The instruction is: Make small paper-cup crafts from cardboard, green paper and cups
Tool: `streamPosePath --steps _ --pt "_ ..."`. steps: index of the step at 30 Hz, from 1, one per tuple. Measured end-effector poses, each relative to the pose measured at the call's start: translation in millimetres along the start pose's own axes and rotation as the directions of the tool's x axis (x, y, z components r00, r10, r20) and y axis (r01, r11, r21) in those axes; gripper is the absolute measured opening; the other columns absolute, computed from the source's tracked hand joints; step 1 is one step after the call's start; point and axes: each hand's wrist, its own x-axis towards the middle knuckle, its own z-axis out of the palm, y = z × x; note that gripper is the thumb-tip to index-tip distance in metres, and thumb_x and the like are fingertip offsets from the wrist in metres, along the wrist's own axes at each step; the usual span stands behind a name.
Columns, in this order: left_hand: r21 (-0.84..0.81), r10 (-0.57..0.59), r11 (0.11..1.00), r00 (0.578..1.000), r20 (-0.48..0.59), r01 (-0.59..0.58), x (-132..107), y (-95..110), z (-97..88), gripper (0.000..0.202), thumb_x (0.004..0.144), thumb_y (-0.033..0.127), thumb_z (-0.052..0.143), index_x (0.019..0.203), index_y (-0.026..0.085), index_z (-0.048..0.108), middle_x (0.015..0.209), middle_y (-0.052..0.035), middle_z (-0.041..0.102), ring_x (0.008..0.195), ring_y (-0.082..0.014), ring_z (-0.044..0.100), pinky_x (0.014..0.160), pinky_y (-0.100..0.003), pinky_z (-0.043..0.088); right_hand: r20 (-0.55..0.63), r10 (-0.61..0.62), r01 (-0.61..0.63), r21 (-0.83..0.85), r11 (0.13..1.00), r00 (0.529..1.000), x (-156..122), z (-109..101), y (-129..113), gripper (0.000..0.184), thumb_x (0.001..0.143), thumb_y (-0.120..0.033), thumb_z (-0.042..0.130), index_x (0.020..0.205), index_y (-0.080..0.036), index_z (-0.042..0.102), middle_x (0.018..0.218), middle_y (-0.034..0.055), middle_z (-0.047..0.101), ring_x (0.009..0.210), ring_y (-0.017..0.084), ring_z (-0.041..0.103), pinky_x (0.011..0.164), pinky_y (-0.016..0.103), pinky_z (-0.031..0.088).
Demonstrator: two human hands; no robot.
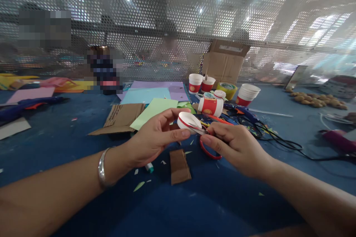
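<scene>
My left hand (158, 137), with a silver bangle on its wrist, pinches the rim of a shallow white paper cup piece (189, 121) that has a red band round it. My right hand (236, 146) is closed on a pair of scissors (198, 129); their red handle loop (209, 152) hangs below the fingers. The blades lie across the near side of the cup piece, and whether they are parted is unclear. Beneath the hands a small brown cardboard rectangle (180, 166) rests on the blue table, near a marker with a teal tip (149, 167).
Beyond the hands stand red-and-white paper cups (195, 83), one of them lying on its side (210, 107), and a roll of tape (227, 90). Coloured paper sheets (155, 113) and cardboard (122, 118) lie left. Glue gun cords (286, 142) trail right. A perforated metal screen (178, 18) closes the back.
</scene>
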Motion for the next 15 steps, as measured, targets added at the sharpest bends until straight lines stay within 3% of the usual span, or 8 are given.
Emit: streamPosePath --steps 6,15 --pt "0.066 0.048 0.997 0.998 -0.035 -0.045 0.4 -5.3 -1.9 0.05 0.078 0.022 0.085 0.122 0.022 0.06 0.112 -0.0013 0.069 0.102 -0.0145 0.065 0.09 -0.027 0.05 -0.009 -0.032 0.032 -0.03 0.999 0.999 0.5 -1.6 2.3 0.038 0.1 -0.045 0.051 0.07 -0.02 0.048 0.059 -0.0058 0.042 0.053 0.009 0.036 0.049 0.023 0.029" --pt "0.013 -0.008 1.0 1.0 -0.018 0.008 1.2 -2.8 1.5 0.039 0.079 0.018 0.082 0.114 0.018 0.066 0.112 -0.0031 0.071 0.105 -0.0149 0.063 0.096 -0.028 0.046 -0.019 -0.073 0.072 -0.073 0.995 0.997 0.0 -3.3 2.9 0.037 0.099 -0.043 0.052 0.07 -0.02 0.047 0.059 -0.0062 0.042 0.052 0.008 0.036 0.048 0.023 0.028"
